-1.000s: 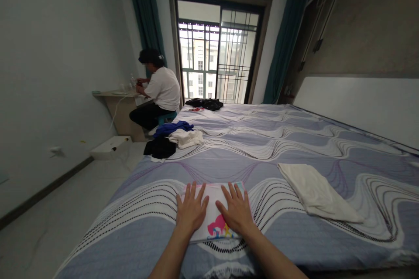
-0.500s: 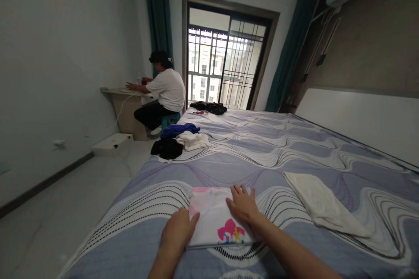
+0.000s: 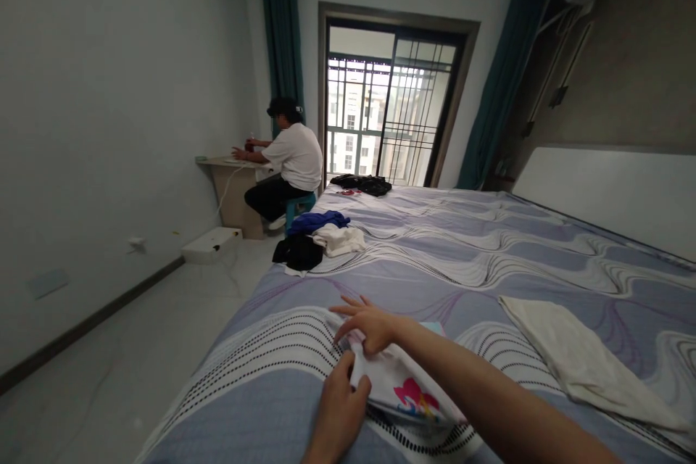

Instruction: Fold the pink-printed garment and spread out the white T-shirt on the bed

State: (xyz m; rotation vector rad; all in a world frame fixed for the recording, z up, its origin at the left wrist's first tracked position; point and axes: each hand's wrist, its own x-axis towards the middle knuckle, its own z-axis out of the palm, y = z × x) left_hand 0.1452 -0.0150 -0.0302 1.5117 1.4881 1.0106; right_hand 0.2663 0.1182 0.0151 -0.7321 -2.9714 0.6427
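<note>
A folded white garment with a pink print lies near the foot of the bed. My left hand is closed on its near left edge and lifts it a little. My right hand reaches across from the right, fingers curled over the garment's far left corner, forearm lying over the cloth.
A folded cream cloth lies to the right. A pile of blue, white and black clothes sits at the bed's left edge, dark clothes farther back. A person sits at a desk by the window. A white box stands on the floor.
Both hands lay flat on the folded garment before. Now my left hand has moved to its left edge and gripped it, and my right hand has slid left to the far corner.
</note>
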